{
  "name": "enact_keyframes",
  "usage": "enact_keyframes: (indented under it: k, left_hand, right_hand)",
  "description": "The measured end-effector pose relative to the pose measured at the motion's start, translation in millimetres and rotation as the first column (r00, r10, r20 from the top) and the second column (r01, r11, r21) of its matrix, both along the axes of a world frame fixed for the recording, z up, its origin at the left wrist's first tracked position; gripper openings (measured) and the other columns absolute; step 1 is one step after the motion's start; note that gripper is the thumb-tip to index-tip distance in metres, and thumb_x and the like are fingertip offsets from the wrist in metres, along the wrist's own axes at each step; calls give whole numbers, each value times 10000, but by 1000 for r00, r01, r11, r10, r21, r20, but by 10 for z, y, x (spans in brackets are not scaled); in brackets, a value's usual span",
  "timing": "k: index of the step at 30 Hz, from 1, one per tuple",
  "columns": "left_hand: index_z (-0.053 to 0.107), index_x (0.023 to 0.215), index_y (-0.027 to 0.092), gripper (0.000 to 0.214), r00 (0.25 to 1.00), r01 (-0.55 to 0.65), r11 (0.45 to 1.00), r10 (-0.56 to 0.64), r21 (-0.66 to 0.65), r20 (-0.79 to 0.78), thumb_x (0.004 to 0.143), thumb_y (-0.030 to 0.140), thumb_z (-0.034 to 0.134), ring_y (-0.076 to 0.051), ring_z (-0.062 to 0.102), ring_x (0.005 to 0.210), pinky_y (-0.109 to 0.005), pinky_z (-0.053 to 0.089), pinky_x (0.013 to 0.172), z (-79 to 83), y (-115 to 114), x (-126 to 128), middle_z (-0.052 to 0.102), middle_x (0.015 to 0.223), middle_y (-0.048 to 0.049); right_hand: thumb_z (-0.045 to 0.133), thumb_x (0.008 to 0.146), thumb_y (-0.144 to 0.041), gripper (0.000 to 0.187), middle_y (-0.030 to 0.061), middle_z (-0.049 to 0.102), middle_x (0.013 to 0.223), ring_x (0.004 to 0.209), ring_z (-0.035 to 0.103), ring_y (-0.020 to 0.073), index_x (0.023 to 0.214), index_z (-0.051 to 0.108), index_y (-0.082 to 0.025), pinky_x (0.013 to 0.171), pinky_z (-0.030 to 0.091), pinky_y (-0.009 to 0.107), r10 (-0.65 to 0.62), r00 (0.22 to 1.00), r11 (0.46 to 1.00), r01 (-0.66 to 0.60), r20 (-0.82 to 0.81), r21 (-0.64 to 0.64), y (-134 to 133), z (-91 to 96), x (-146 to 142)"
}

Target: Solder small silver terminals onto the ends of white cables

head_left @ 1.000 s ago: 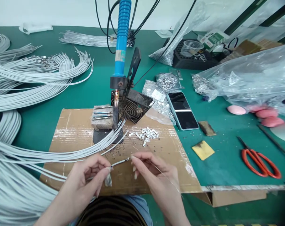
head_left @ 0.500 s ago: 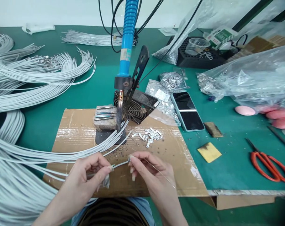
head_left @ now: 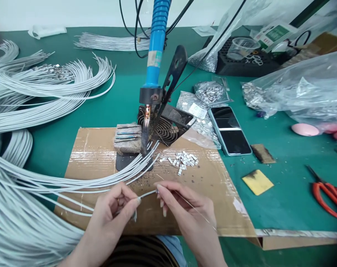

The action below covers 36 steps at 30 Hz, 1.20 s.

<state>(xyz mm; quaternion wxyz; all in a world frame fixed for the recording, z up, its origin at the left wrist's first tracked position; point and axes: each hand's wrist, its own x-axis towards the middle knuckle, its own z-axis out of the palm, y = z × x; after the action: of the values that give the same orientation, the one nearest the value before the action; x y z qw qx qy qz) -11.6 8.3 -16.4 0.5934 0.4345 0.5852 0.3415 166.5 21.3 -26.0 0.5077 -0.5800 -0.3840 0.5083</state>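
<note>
My left hand [head_left: 115,211] pinches a thin white wire [head_left: 147,193] near its end, low over the cardboard sheet [head_left: 96,152]. My right hand [head_left: 185,207] pinches the tip of that same wire, fingertips almost touching the left ones; a thin strand of solder wire [head_left: 196,211] lies across its back. Just beyond the hands lie a small pile of metal terminals [head_left: 183,159] and a bundle of white wires [head_left: 73,181] fanning in from the left. A blue-handled soldering iron [head_left: 154,70] stands tip-down in its stand behind them.
A small fan [head_left: 162,128] sits behind the iron. A phone [head_left: 229,129], bags of metal parts [head_left: 210,92], a yellow pad [head_left: 257,181] and red scissors [head_left: 328,193] lie to the right. More white wire bundles [head_left: 46,85] cover the left of the green table.
The view has shifted, so everything sits a little further right in the frame. Both hands keep the same pinch on the wire end, close together.
</note>
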Motion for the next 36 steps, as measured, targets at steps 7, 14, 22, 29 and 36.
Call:
enact_keyframes:
  k: [7, 14, 22, 29, 36]
  left_hand:
    - [646, 784, 216, 253, 988, -150, 986, 152, 76, -22, 986, 361, 689, -144, 501, 614, -243, 406, 589, -31, 67, -50, 553, 659, 43]
    - [679, 866, 237, 119, 855, -166, 894, 340, 415, -391, 980, 267, 665, -237, 685, 908, -337, 471, 856, -279, 129, -150, 749, 909, -35]
    - [710, 813, 228, 140, 886, -162, 919, 296, 358, -358, 949, 243, 680, -185, 614, 720, -286, 449, 719, -168, 79, -130, 691, 733, 22]
    - [675, 834, 210, 218, 989, -135, 987, 140, 82, -54, 990, 362, 673, -78, 385, 432, -205, 281, 445, 13, 116, -53, 513, 541, 95]
    - [704, 831, 198, 316, 996, -36, 999, 38, -30, 79, 989, 471, 694, -91, 275, 534, -197, 265, 493, 61, 136, -92, 445, 599, 87]
  right_hand:
    - [783, 918, -275, 118, 7, 688, 668, 532, 584, 131, 941, 897, -256, 484, 480, 235, 151, 987, 985, -155, 57, 70, -17, -43, -99]
    - [778, 924, -249, 98, 1, 743, 725, 614, 651, 150, 895, 869, -273, 606, 573, 237, 57, 968, 982, -99, 245, 163, 17, -105, -13]
    - [795, 907, -272, 77, 4, 766, 741, 628, 666, 156, 884, 868, -279, 596, 562, 249, -34, 969, 987, -6, 245, 161, -10, -130, 145]
    - [794, 908, -233, 95, -28, 730, 706, 591, 632, 113, 864, 852, -294, 567, 523, 196, 4, 983, 986, -34, 185, 161, -17, -62, 146]
    - [755, 935, -176, 222, -36, 700, 717, 550, 578, 79, 1017, 879, -342, 497, 459, 155, 161, 986, 966, -165, 37, 197, -14, -66, -105]
